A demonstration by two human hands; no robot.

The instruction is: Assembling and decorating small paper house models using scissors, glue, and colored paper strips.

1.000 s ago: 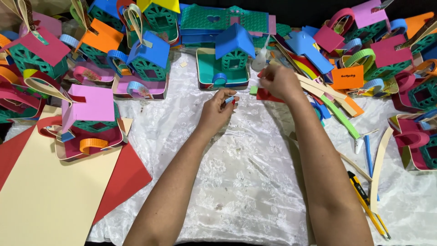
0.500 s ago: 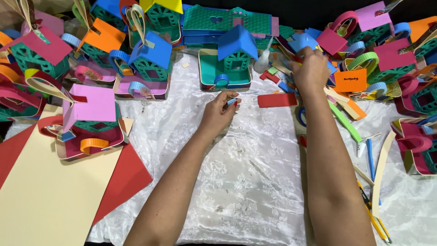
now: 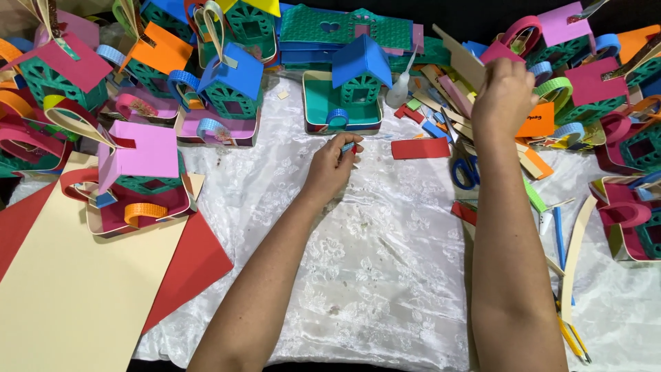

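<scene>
My left hand [image 3: 332, 164] rests on the white lace cloth [image 3: 358, 275] and pinches a small blue paper piece [image 3: 348, 146] at its fingertips. My right hand [image 3: 505, 93] is farther back and to the right, fingers curled down into a pile of coloured paper strips [image 3: 447, 83]; what the fingers hold is hidden. Between the two hands a red paper rectangle [image 3: 420, 148] lies flat on the cloth. A blue-roofed paper house [image 3: 358, 76] on a teal tray [image 3: 317, 117] stands just behind my left hand.
Many coloured paper houses crowd the back and both sides. Blue-handled scissors [image 3: 465, 171] lie beside my right forearm, and a small glue bottle [image 3: 399, 86] stands near the strips. Cream [image 3: 69, 296] and red [image 3: 196, 262] paper sheets cover the front left. Pencils [image 3: 571, 337] lie at the right.
My right hand left the red rectangle on the cloth and moved back and to the right, onto the strip pile. My left hand has stayed in place with the blue piece.
</scene>
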